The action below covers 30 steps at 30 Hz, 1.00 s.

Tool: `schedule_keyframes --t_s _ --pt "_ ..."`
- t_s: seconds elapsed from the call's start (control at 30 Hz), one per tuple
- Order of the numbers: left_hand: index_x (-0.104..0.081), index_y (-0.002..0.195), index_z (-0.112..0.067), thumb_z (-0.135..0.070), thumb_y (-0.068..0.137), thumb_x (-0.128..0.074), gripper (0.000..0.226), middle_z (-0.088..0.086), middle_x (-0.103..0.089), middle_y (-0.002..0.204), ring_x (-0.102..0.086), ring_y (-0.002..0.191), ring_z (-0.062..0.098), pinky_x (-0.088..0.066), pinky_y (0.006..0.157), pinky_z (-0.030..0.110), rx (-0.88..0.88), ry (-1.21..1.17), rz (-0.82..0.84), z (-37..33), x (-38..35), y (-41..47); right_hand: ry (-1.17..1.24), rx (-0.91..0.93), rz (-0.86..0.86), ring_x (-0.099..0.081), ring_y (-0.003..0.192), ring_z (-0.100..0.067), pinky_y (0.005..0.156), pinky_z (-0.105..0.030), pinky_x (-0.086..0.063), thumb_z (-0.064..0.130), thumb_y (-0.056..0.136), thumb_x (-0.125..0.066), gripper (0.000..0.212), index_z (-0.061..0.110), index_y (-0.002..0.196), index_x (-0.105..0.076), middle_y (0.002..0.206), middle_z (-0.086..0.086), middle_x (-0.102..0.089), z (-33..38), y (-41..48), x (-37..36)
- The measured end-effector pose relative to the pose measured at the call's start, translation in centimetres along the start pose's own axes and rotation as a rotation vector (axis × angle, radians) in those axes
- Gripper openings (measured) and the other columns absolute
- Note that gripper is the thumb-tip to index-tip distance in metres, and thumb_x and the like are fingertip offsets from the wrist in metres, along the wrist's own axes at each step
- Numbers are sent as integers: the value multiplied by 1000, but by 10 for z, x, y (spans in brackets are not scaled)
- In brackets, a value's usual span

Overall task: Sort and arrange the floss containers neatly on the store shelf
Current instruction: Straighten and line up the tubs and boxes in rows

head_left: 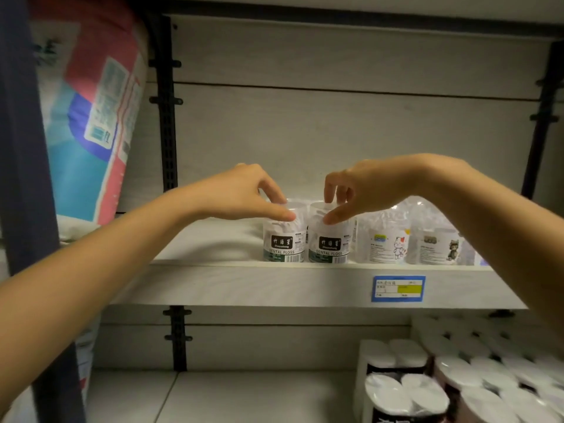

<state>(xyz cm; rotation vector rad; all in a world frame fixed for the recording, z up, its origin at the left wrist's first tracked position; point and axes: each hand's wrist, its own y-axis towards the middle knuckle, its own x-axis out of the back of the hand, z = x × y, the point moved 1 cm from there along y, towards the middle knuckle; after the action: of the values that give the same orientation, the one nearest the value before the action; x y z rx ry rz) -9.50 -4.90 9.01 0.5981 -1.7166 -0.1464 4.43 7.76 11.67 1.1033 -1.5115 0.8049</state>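
Gripping, seemingly, each hand [244,193] [363,187] tops one floss container [283,239] [329,242].

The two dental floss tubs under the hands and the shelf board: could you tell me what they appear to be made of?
Dental floss tubs: likely clear glossy plastic; white contents show through above printed labels. Shelf board: pale matt wood-grain surface, probably laminate.
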Motion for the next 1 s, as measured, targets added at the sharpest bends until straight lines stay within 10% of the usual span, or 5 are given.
schedule_keyframes --t_s 0.2,0.4,1.0 --pt "-70 104 -17 -57 84 -48 51 -9 -66 89 -62 96 14 -44 83 26 88 -64 0 10 13 14 155 -66 18 -45 124 -21 104 -35 -32 51 94 -28 57 12 131 -47 135 -5 -49 -10 9 13" --pt "-51 134 -16 -33 94 -50 43 -1 -50 140 -47 125 12 -30 95 15 102 -5 123 28 -2 55 125 -68 -45 -44 129 -22 110 -34 -30 29 97 -43 41 20 137 -45 142 -2 -46 -25 60 7" --pt "-68 114 -19 -33 88 -59 31 1 -68 117 -62 103 13 -51 80 19 56 -246 256 27 -9 62 267 -59 139 -66 97 -23 91 -32 -52 29 94 -49 37 20 130 -53 133 -2 -54 -25 70 6"
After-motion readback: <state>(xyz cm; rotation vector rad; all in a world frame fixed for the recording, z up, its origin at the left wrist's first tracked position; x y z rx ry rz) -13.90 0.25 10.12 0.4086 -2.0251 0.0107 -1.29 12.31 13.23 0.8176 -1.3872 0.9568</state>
